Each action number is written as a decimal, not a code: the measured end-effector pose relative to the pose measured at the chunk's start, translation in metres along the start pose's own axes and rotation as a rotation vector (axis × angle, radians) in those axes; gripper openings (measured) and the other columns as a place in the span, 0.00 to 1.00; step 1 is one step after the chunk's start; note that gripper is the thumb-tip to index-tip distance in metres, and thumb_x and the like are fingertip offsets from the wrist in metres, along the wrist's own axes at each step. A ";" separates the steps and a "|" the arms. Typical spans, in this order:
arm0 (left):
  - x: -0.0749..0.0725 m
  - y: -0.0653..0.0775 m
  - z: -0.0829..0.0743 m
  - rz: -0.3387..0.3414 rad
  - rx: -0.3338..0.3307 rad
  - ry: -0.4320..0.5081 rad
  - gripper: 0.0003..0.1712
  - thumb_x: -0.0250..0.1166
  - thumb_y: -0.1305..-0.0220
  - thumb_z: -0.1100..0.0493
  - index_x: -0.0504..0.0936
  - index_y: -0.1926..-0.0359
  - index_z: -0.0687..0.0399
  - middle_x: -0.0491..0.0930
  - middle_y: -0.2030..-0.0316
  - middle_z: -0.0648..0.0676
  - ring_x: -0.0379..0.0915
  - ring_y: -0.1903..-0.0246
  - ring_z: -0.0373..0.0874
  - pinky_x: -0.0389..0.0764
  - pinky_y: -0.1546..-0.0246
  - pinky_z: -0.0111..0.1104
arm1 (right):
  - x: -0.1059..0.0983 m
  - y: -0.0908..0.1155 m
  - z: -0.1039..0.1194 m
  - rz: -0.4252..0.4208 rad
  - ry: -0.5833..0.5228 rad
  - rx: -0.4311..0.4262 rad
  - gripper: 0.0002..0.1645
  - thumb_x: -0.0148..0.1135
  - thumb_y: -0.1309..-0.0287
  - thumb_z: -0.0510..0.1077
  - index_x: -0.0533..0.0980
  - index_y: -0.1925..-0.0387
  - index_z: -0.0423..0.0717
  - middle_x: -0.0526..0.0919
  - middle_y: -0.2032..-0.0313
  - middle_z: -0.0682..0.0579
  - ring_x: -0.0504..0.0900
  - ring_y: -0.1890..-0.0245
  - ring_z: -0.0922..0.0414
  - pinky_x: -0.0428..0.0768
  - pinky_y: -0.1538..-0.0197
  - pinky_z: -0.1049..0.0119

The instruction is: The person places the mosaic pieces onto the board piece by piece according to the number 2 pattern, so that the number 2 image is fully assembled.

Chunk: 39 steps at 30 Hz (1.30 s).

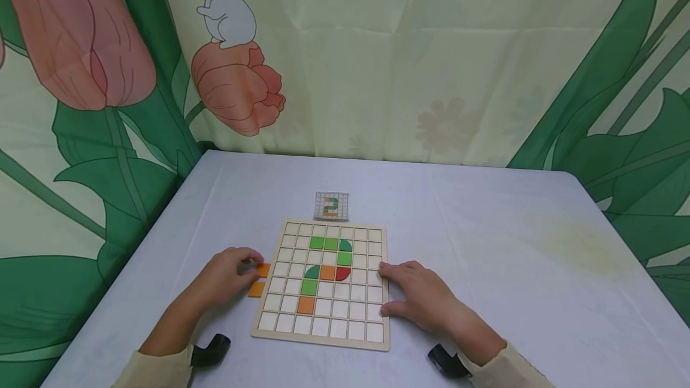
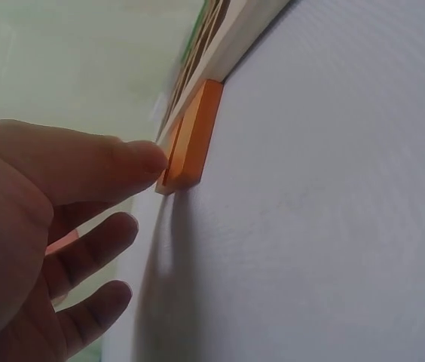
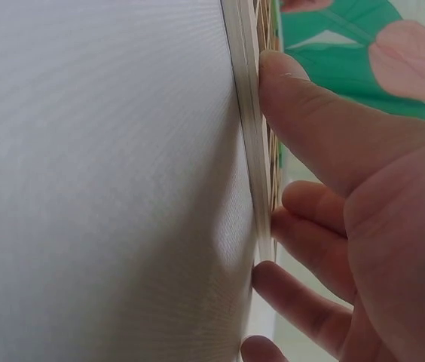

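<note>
A light wooden grid board (image 1: pixel 338 328) lies on the table with green, red and orange pieces in some cells. Beyond its left edge, two orange square tiles lie side by side, the nearer tile (image 1: pixel 256 290) and the farther tile (image 1: pixel 263 269). My left hand (image 1: pixel 229 274) has thumb and index finger at the farther tile, pinching it by its outer end. In the left wrist view the thumb (image 2: pixel 133 160) overlaps that tile and hides the index fingertip. My right hand (image 1: pixel 423 295) rests against the board's right edge, thumb (image 3: pixel 303 98) and fingers spread along the rim.
Just behind the board lies a small pattern card (image 1: pixel 331 206) showing a coloured figure on a grid. A white cloth covers the table (image 1: pixel 485 244). Behind it hangs a printed curtain (image 1: pixel 377 64) with tulips and leaves.
</note>
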<state>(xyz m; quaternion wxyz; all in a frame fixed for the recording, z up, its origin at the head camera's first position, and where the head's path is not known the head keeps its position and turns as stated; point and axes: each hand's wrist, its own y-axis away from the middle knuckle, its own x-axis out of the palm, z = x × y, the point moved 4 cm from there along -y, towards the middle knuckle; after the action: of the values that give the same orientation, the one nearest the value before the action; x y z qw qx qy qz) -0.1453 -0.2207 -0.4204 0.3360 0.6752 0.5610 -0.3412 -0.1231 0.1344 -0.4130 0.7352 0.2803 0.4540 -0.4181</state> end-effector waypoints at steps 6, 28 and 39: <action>0.001 0.001 0.001 0.001 -0.015 -0.004 0.11 0.72 0.41 0.65 0.85 0.56 0.55 0.82 0.57 0.52 0.75 0.52 0.53 0.77 0.48 0.52 | 0.000 0.001 0.000 0.002 -0.002 0.010 0.42 0.76 0.50 0.56 0.74 0.35 0.45 0.78 0.38 0.49 0.74 0.41 0.46 0.75 0.43 0.47; -0.004 -0.001 0.003 -0.023 -0.024 -0.032 0.10 0.74 0.42 0.62 0.85 0.58 0.55 0.80 0.60 0.51 0.73 0.57 0.50 0.79 0.54 0.47 | 0.001 0.000 -0.001 0.001 -0.001 0.020 0.42 0.76 0.50 0.57 0.74 0.35 0.47 0.77 0.37 0.51 0.74 0.41 0.47 0.75 0.43 0.48; -0.007 0.002 -0.016 -0.004 -0.040 0.002 0.11 0.75 0.42 0.58 0.86 0.58 0.52 0.79 0.58 0.52 0.73 0.55 0.50 0.80 0.61 0.40 | 0.002 0.001 -0.001 0.007 -0.005 0.026 0.42 0.76 0.50 0.58 0.74 0.35 0.47 0.76 0.36 0.52 0.74 0.40 0.48 0.74 0.42 0.48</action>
<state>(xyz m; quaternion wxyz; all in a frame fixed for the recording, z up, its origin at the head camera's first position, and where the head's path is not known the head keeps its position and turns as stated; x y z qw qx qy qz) -0.1433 -0.2119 -0.4058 0.3481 0.6678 0.5692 -0.3298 -0.1227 0.1350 -0.4150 0.7340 0.2903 0.4459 -0.4222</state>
